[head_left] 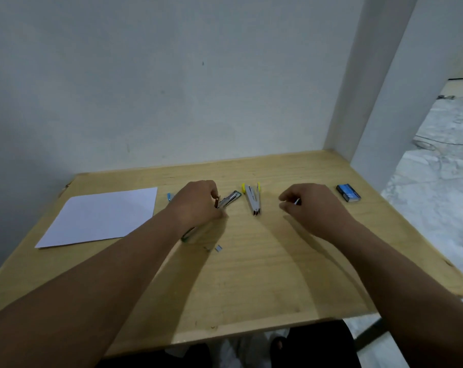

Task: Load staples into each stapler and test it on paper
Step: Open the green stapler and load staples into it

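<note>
1. Wood table (251,274) of pale grain stands against a plain white wall (172,75); a white pillar (371,88) rises at its far right corner, and marbled floor (437,181) shows to the right.
2. White paper (103,216) lies flat on the left part of the table, apart from everything else.
3. Left hand (195,205) is at mid-table with its fingers curled round an opened stapler (228,200); the metal staple channel pokes out far-right of the knuckles and a green edge of the body shows under the wrist, near side.
4. Right hand (312,208) hovers right of centre with fingers curled in, thumb and forefinger pinching a small pale strip (296,201); it looks like staples, but it is too small to be sure.
5. Second stapler (252,199), grey with yellow ends, lies opened between the two hands, touching neither.
6. Blue bit (170,197) peeks out just left of the left hand, mostly hidden; what it is cannot be told.
7. Loose staples (218,248) lie on the table near the left forearm.
8. Blue box (349,192) sits at the far right, well apart from the right hand; its printing is too blurred to read.
</note>
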